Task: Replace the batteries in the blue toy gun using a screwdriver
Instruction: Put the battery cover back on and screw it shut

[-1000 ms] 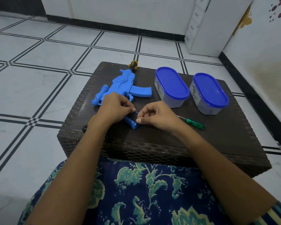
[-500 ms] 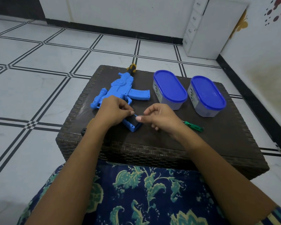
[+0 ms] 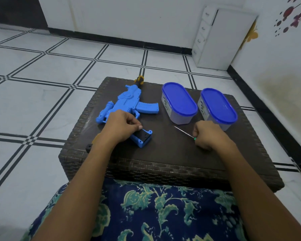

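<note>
Left hand (image 3: 120,126) sits curled on the blue toy gun (image 3: 129,103), fingertips pinching its near end by a dark open slot; right hand (image 3: 208,134) is closed tight round the screwdriver (image 3: 183,132); both hands rest on the brown woven table (image 3: 163,153); the gun stretches away past the left hand; a tub (image 3: 179,101) and a second tub (image 3: 217,106), both with blue lids, stand just past the right hand; the screwdriver's thin metal tip pokes out toward the left hand.

left tub (image 3: 179,102) and right tub (image 3: 217,107) sit on wicker table (image 3: 163,153).
</note>
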Motion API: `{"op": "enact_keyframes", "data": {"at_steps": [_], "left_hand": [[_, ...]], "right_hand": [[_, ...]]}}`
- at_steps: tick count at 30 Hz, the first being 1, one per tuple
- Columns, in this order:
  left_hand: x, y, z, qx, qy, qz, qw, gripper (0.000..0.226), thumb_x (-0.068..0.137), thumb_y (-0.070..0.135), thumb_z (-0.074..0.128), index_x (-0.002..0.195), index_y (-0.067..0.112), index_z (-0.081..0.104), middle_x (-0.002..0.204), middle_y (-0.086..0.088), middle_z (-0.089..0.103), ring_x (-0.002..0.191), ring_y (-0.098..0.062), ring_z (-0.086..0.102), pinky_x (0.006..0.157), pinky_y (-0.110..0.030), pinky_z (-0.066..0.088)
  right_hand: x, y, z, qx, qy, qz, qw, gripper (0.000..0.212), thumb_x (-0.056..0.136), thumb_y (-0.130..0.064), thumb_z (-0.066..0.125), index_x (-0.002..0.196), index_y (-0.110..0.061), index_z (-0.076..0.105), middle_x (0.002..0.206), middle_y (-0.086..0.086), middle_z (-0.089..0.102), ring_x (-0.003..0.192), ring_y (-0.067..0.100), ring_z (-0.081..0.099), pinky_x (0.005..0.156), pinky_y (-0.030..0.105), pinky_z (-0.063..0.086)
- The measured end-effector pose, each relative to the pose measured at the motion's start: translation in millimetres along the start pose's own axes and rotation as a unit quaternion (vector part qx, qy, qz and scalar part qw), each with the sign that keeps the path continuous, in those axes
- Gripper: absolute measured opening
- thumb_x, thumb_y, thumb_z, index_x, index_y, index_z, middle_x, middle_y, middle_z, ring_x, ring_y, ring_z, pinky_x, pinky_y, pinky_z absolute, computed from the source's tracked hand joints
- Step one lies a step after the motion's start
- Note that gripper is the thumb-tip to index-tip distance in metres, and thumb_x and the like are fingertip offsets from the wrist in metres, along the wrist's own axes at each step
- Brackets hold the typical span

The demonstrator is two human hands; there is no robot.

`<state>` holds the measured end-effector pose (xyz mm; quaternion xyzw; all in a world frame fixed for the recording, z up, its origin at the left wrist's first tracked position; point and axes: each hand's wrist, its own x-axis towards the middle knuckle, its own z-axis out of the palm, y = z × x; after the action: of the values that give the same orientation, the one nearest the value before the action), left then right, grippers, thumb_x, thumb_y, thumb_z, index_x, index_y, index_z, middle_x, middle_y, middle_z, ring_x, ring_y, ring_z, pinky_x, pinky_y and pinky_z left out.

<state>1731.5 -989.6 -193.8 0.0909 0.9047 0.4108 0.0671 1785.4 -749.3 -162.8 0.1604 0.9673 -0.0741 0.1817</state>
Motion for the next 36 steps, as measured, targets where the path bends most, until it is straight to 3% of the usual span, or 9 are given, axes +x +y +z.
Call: {"op": "enact_keyframes", "data": {"at_steps": [3,7,11,13,16,24,28,33,36], "left_hand": [[0.7,0.5,-0.3,0.002,-0.004,-0.002,1.000,0.008,0.082,0.023,0.074,0.088,0.018,0.077,0.071,0.002,0.063,0.065,-0.007,0.053,0.056,-0.015,0.035],[0.8,0.5,-1.2,0.002,-0.004,-0.003,1.000,0.006,0.082,0.023,0.073,0.085,0.019,0.076,0.063,0.004,0.057,0.060,-0.006,0.049,0.051,-0.012,0.031],[0.7,-0.6,-1.8,0.001,-0.008,0.000,1.000,0.005,0.082,0.023,0.073,0.085,0.020,0.076,0.064,0.003,0.058,0.059,-0.006,0.049,0.051,-0.012,0.032],[0.9,-1.3,-1.8,0.003,-0.008,0.003,1.000,0.005,0.082,0.024,0.073,0.085,0.020,0.076,0.067,0.003,0.060,0.060,-0.006,0.050,0.050,-0.012,0.032],[1.2,-1.5,-1.7,0.010,-0.009,0.008,1.000,0.004,0.082,0.024,0.073,0.084,0.021,0.075,0.068,0.002,0.060,0.060,-0.007,0.049,0.049,-0.011,0.031],[0.3,-2.3,-3.0,0.008,-0.031,0.016,0.999,0.004,0.078,0.023,0.077,0.081,0.022,0.074,0.083,-0.004,0.070,0.069,-0.007,0.056,0.058,-0.016,0.037],[-0.2,-2.8,-3.8,0.008,-0.035,0.020,0.999,0.006,0.077,0.023,0.077,0.082,0.020,0.074,0.083,-0.004,0.070,0.071,-0.008,0.058,0.059,-0.016,0.039],[-0.2,-2.1,-4.1,0.004,-0.036,0.015,0.999,0.008,0.077,0.023,0.077,0.084,0.019,0.074,0.082,-0.003,0.069,0.068,-0.006,0.056,0.058,-0.016,0.039],[-0.3,-2.8,-3.8,-0.001,-0.036,0.015,0.999,0.008,0.077,0.023,0.078,0.082,0.019,0.074,0.081,-0.004,0.070,0.068,-0.007,0.057,0.058,-0.017,0.041]], "right_hand": [[-3.7,1.2,-1.4,0.112,0.027,-0.086,0.990,0.021,0.087,-0.004,0.063,0.104,-0.015,0.058,0.095,0.005,0.061,0.086,0.019,0.061,0.081,0.034,0.054],[-20.1,-19.4,-8.4,0.357,0.114,-0.202,0.905,0.035,0.083,-0.001,0.071,0.108,-0.017,0.053,0.089,0.003,0.060,0.068,0.015,0.068,0.061,0.026,0.056],[-25.4,-27.9,-9.5,0.483,0.158,-0.246,0.825,0.025,0.071,-0.002,0.083,0.087,-0.011,0.066,0.086,0.005,0.074,0.081,0.012,0.071,0.075,0.022,0.058],[-24.5,-28.2,-8.7,0.571,0.133,-0.240,0.774,0.028,0.072,0.002,0.081,0.095,-0.009,0.067,0.090,0.008,0.076,0.090,0.021,0.072,0.079,0.032,0.059],[-23.2,-33.4,-5.1,0.624,0.112,-0.253,0.731,0.032,0.078,0.000,0.076,0.106,-0.010,0.067,0.098,0.011,0.075,0.097,0.023,0.072,0.078,0.028,0.058],[-21.3,-52.6,6.8,0.522,0.194,-0.340,0.758,0.036,0.091,-0.006,0.065,0.125,-0.015,0.058,0.111,0.014,0.068,0.101,0.023,0.068,0.077,0.021,0.057],[-19.1,-60.8,13.8,0.481,0.232,-0.372,0.759,0.040,0.089,-0.006,0.069,0.127,-0.012,0.059,0.100,0.004,0.065,0.089,0.011,0.066,0.078,0.017,0.053],[-20.5,-67.9,16.8,0.457,0.277,-0.391,0.749,0.035,0.088,-0.006,0.070,0.122,-0.011,0.061,0.087,-0.015,0.057,0.070,0.004,0.057,0.060,0.015,0.048],[-20.1,-66.9,14.9,0.442,0.319,-0.385,0.745,0.036,0.088,-0.008,0.071,0.123,-0.010,0.061,0.085,-0.005,0.058,0.070,0.015,0.057,0.060,0.023,0.053]]}}
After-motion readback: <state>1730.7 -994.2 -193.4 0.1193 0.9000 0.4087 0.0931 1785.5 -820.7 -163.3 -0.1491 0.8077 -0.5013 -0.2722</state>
